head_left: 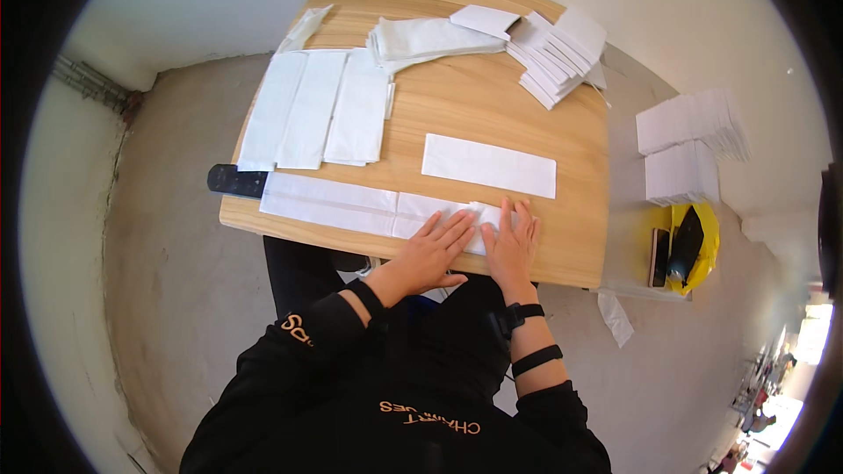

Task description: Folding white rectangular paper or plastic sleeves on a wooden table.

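Note:
A long white sheet (pixel 338 204), thin and creased, lies along the table's near edge. My left hand (pixel 432 254) rests flat on it with fingers stretched out. Beside it my right hand (pixel 512 246) presses on the sheet's right end, fingers spread, where the layers look folded over. Both hands are open, and they hide part of that end. Just beyond them lies a flat white folded piece (pixel 489 166), touched by neither hand.
Folded white pieces (pixel 303 110) lie at the table's left, near a black device (pixel 235 180). A white stack (pixel 439 39) and fanned white packets (pixel 562 54) sit at the back. Right of the wooden table (pixel 492 105) are more white stacks (pixel 685 136) and a yellow bag (pixel 705 254).

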### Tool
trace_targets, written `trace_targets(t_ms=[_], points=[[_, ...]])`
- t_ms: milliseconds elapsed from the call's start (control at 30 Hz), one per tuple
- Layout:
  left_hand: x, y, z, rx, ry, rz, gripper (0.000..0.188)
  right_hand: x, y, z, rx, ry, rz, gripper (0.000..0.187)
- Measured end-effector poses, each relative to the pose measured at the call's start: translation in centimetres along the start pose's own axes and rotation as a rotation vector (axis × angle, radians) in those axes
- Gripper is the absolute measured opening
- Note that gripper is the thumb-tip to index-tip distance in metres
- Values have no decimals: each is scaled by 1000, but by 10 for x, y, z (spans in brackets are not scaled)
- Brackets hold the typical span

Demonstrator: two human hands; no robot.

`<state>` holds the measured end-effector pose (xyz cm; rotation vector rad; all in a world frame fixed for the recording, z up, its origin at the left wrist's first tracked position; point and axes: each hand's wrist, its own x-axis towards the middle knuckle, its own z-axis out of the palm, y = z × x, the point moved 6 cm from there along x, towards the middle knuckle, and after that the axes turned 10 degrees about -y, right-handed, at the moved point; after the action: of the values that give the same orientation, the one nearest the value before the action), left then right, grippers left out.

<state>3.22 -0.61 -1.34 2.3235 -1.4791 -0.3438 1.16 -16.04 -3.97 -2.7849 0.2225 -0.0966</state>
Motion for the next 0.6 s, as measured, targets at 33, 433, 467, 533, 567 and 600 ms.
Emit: trace_targets(t_ms=[33, 433, 467, 533, 567, 600], points=[[-8, -6, -5, 7, 6, -13, 80, 0, 0, 1, -14, -10, 2, 60], [-232, -184, -87, 158, 484, -1354, 46, 3, 0, -35, 189, 53, -1, 68], [-237, -193, -81, 45, 417, -1395, 43, 3, -4, -41, 200, 86, 4, 68], [-240, -200, -74, 56, 423, -1356, 38, 2, -9, -52, 264, 110, 12, 66], [-237, -202, -71, 71, 431, -1318, 33, 1, -11, -57, 332, 137, 18, 64], [-237, -204, -68, 71, 430, -1312, 33, -1, -15, -60, 330, 140, 22, 64]])
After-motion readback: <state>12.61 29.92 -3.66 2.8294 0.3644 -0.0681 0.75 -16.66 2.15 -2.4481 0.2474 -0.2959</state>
